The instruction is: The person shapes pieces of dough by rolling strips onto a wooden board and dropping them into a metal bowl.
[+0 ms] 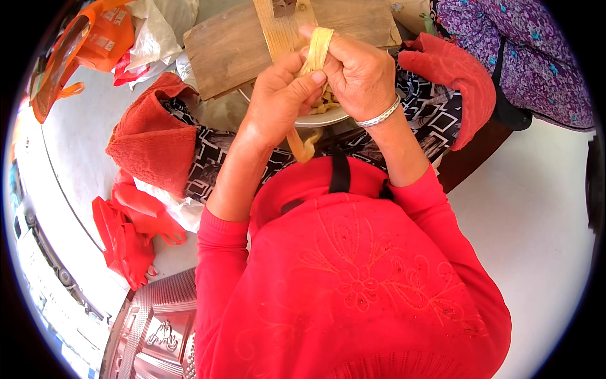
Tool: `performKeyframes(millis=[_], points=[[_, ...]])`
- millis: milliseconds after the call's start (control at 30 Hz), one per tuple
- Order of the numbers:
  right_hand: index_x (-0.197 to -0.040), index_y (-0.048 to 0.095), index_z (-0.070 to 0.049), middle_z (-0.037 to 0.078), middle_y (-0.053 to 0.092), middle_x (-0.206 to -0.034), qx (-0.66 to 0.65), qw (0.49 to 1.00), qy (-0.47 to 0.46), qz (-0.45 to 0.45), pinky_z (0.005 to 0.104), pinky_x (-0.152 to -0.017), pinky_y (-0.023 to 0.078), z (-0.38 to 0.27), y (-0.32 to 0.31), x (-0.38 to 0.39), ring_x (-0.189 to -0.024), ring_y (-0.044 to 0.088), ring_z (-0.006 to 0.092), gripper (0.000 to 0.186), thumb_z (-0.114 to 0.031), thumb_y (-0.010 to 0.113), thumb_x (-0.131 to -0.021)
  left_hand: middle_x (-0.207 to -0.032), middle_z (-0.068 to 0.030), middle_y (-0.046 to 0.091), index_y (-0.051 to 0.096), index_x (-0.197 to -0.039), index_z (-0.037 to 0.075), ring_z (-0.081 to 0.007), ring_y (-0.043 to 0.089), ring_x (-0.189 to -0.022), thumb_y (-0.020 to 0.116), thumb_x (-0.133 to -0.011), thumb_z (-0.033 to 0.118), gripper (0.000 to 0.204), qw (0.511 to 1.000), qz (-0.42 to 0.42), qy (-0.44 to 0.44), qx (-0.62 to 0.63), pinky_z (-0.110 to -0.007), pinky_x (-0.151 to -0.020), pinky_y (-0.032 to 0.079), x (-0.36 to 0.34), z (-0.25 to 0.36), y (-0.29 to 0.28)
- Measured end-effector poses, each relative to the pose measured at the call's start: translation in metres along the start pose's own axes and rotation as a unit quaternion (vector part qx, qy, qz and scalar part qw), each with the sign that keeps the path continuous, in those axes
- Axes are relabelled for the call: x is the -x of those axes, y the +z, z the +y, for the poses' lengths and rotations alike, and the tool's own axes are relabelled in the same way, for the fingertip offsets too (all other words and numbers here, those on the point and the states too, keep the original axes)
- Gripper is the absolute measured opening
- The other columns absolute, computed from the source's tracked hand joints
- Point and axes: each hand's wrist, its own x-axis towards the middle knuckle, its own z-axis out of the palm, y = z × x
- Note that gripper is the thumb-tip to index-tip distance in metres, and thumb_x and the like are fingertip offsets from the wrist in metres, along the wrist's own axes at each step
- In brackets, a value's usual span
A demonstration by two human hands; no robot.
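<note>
Both my hands come together over a pale bowl [325, 119] holding yellowish pieces. Between them a flat, pale-yellow fibrous strip [320, 47] is bent into a loop; its exact kind I cannot make out. Thumb and curled fingers of my left hand [278, 95] pinch its lower part. My right hand [365, 72], with a silver braided bangle on the wrist, grips the strip from the other side, fingers bent around it. Below my left hand, a yellowish-brown band end [303, 148] hangs over my lap; whether it joins the strip is hidden.
Beyond the bowl lies a wooden board [218, 50] with a narrower wooden slat [278, 31] across it. Red cloths [154, 139] cover my knees. Orange, white and red bags stand at left, a carved brown panel [158, 335] lower left. Someone in purple patterned clothing [530, 50] is at upper right.
</note>
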Motion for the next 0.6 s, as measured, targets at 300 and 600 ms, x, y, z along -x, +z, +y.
performKeyframes(millis=[300, 600], points=[[-0.083, 0.066, -0.001, 0.008, 0.065, -0.076, -0.301, 0.871, 0.291, -0.258, 0.0302, -0.064, 0.049, 0.039, 0.021, 0.057, -0.072, 0.062, 0.0117, 0.034, -0.032, 0.058, -0.094, -0.079, -0.0095, 0.060, 0.061, -0.094, 0.004, -0.0301, 0.061, -0.071, 0.060, -0.079, 0.004, 0.015, 0.758, 0.126, 0.304, -0.563, -0.038, -0.060, 0.049, 0.012, -0.042, -0.005], [-0.093, 0.067, 0.000, 0.007, 0.064, -0.097, -0.468, 0.807, 0.336, -0.129, 0.0288, -0.080, 0.048, 0.028, 0.035, 0.076, -0.089, 0.060, 0.0170, 0.012, -0.005, 0.058, -0.087, -0.097, -0.0180, 0.062, 0.057, -0.110, -0.003, -0.0285, 0.062, -0.087, 0.058, -0.086, 0.004, 0.025, 0.859, 0.087, 0.222, -0.452, -0.034, -0.077, 0.049, 0.013, -0.036, 0.007]])
